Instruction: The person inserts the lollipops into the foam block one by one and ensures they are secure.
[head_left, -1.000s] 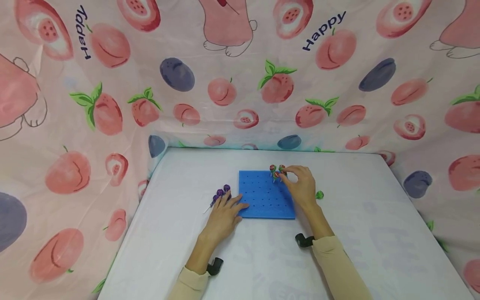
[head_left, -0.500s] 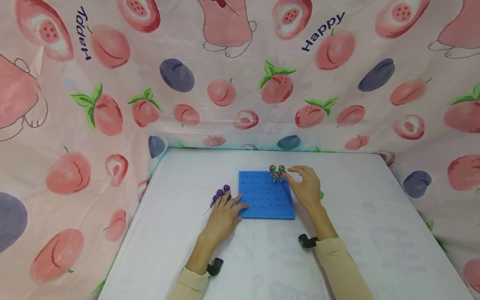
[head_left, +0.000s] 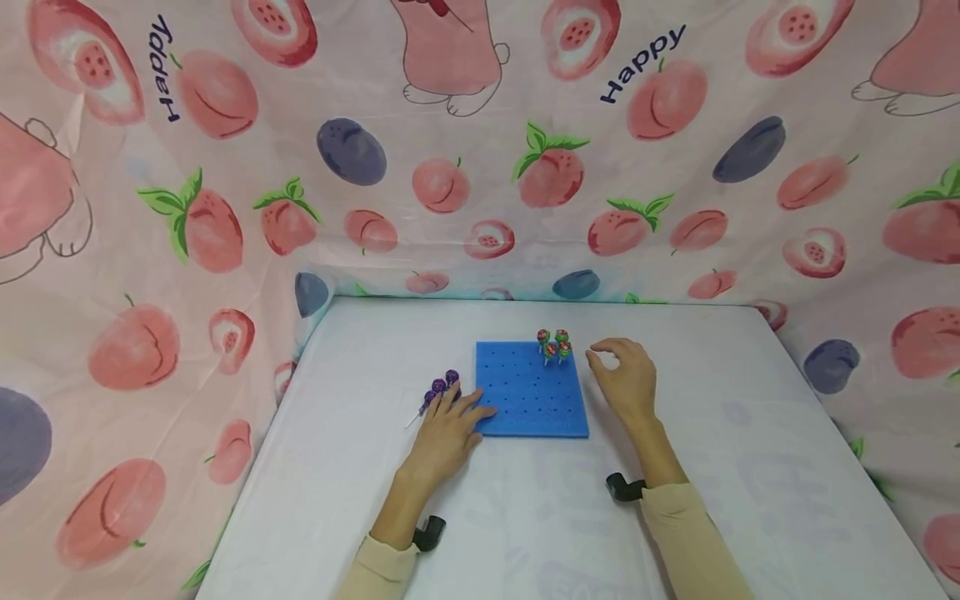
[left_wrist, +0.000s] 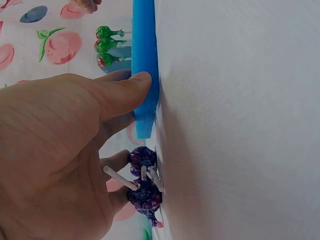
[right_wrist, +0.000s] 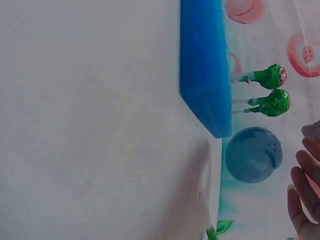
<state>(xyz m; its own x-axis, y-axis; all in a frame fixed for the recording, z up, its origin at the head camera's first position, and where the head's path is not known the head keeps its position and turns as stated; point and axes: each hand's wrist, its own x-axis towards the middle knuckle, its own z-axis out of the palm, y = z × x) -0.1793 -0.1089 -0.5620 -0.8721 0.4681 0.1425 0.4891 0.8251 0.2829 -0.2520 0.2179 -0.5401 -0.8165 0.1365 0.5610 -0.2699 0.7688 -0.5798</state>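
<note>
My left hand (head_left: 442, 425) lies with fingers spread at the left edge of a blue foam board (head_left: 525, 392) dotted with small holes. Its thumb (left_wrist: 125, 92) touches the board's side in the left wrist view, while other fingertips reach beside purple-wrapped lollipops (head_left: 438, 386) on the table. Several green-and-red lollipops (head_left: 551, 350) stand upright on their sticks in the board's far right corner. To the right of the board, my right hand (head_left: 628, 379) hovers with thumb and index finger curved toward each other, nothing between them; its fingers (right_wrist: 302, 172) look relaxed in the right wrist view.
Another green lollipop (right_wrist: 210, 233) lies on the table to the right of the board, hidden behind the right hand in the head view. A white cloth covers the table (head_left: 750, 433), and a fruit-print curtain (head_left: 480, 183) rises along its back and sides.
My right hand has let go of a green-and-red lollipop at the board's far right corner and drawn back to the right. The left hand stays in place.
</note>
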